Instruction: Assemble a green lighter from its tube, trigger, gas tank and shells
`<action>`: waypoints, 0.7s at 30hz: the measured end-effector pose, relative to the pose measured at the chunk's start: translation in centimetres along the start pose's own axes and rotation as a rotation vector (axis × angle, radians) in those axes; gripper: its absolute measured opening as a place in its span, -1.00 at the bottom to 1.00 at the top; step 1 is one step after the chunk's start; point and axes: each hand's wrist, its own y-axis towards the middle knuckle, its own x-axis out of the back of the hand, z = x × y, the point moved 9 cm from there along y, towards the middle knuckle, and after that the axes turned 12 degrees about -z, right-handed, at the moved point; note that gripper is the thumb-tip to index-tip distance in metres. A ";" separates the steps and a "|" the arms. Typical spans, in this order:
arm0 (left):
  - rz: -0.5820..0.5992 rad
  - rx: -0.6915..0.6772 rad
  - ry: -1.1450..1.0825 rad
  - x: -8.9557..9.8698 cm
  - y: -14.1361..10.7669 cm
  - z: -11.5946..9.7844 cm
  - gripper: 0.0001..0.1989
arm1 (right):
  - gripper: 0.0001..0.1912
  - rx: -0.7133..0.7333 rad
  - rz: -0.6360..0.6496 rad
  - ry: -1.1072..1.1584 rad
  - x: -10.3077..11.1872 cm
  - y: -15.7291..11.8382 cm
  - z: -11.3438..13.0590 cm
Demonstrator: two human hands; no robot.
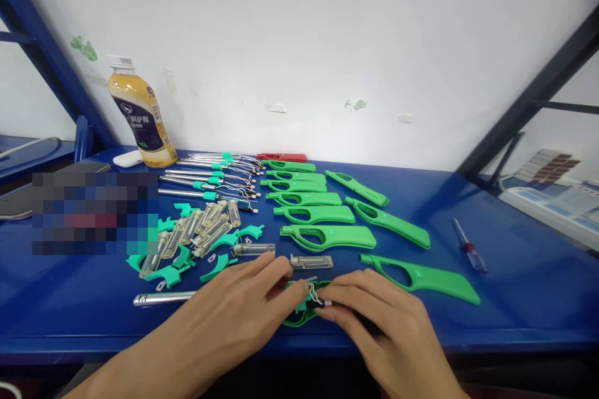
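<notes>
At the table's front edge lies a half-assembled green lighter shell (299, 322), partly hidden under my fingers. A metal lighter tube (163, 298) sticks out to its left, below my left forearm. My left hand (253, 290) is closed at the shell's trigger end, its thumb and fingertips beside thin white wires (312, 292). With thumb and fingers my right hand (379, 308) pinches a small black igniter (318, 304) with a pale end, at the shell. Just behind the hands rests a clear fuel tank (311, 262). My palms hide most of the shell.
Green shell halves (327, 237) lie in rows, with a red shell (282, 157) at the back. Left are metal tubes (187, 193) with wires, clear tanks (213, 237) and teal triggers (166, 275). A screwdriver (470, 249) lies right; a drink bottle (143, 118) stands by the wall.
</notes>
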 end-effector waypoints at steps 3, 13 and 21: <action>-0.022 0.007 -0.041 -0.2 -0.6 0.1 -0.59 | -0.85 -0.006 0.025 0.007 0.0 -0.1 -0.1; -0.112 0.049 -0.083 0.4 -0.6 0.4 -0.56 | -0.89 -0.199 -0.035 0.128 -0.5 -1.2 -2.2; -0.166 0.036 -0.091 1.0 -0.6 0.2 -0.60 | -0.91 -0.210 -0.021 0.171 -0.3 -0.5 -1.6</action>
